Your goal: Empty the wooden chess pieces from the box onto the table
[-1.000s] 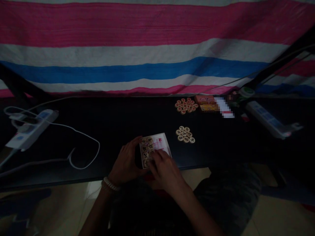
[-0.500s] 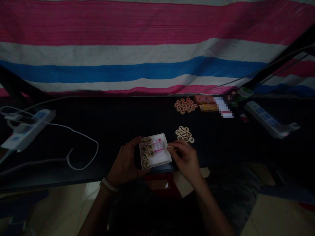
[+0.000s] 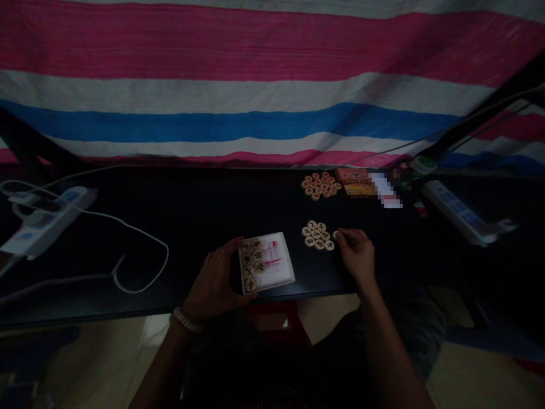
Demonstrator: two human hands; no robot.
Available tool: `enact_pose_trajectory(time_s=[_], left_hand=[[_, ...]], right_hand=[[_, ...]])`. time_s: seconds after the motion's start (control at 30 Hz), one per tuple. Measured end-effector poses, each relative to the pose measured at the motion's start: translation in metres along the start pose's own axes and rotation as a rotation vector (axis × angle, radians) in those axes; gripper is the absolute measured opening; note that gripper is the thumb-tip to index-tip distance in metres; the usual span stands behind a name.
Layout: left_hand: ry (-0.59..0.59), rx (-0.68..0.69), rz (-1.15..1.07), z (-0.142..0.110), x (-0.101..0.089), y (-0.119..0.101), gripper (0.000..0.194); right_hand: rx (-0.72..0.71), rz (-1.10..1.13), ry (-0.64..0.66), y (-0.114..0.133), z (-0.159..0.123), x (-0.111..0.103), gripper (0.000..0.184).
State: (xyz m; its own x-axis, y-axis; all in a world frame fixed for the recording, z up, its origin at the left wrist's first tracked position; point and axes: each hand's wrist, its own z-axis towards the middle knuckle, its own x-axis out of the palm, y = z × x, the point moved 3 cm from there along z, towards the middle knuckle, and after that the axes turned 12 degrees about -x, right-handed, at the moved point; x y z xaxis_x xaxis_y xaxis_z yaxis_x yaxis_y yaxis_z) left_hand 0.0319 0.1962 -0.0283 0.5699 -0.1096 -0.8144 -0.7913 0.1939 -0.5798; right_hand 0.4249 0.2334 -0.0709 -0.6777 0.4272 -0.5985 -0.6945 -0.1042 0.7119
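Observation:
My left hand (image 3: 217, 277) grips the left side of a shallow white box (image 3: 279, 272), tilted at the table's front edge. Several round Chinese chess pieces (image 3: 258, 255) with dark characters lie along the box's left side; pink marks show on its bare bottom. Fingers pinched, my right hand (image 3: 357, 255) holds a single Chinese chess piece (image 3: 336, 234) just right of a cluster of dark-lettered pieces (image 3: 315, 234) on the black table. Farther back lies a second cluster, of red-lettered pieces (image 3: 319, 184).
An orange box (image 3: 357, 183) stands behind on the right, beside a blurred white item. Power strips lie at the left (image 3: 51, 221) and right (image 3: 460, 213), with a white cable (image 3: 149, 236) looping over the table. A striped sheet (image 3: 255, 125) hangs behind.
My right hand has moved from the box's right edge, rightward and slightly away from me, to the dark-lettered cluster with a piece in its fingers. My left hand keeps holding the box.

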Motion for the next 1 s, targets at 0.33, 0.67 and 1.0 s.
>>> enact_pose_trajectory(time_s=[0.33, 0.67, 1.0], left_hand=[[-0.012, 0.018, 0.019, 0.0, 0.0, 0.002, 0.117], [-0.013, 0.021, 0.01, 0.0, 0.001, 0.001, 0.12], [-0.008, 0.027, -0.01, 0.0, 0.001, -0.001, 0.12]], right_hand=[[0.013, 0.041, 0.022, 0.002, -0.003, -0.001, 0.039], [-0.009, 0.042, 0.025, 0.001, -0.005, -0.002, 0.038], [-0.331, 0.049, 0.087, 0.102, -0.029, 0.016, 0.02]])
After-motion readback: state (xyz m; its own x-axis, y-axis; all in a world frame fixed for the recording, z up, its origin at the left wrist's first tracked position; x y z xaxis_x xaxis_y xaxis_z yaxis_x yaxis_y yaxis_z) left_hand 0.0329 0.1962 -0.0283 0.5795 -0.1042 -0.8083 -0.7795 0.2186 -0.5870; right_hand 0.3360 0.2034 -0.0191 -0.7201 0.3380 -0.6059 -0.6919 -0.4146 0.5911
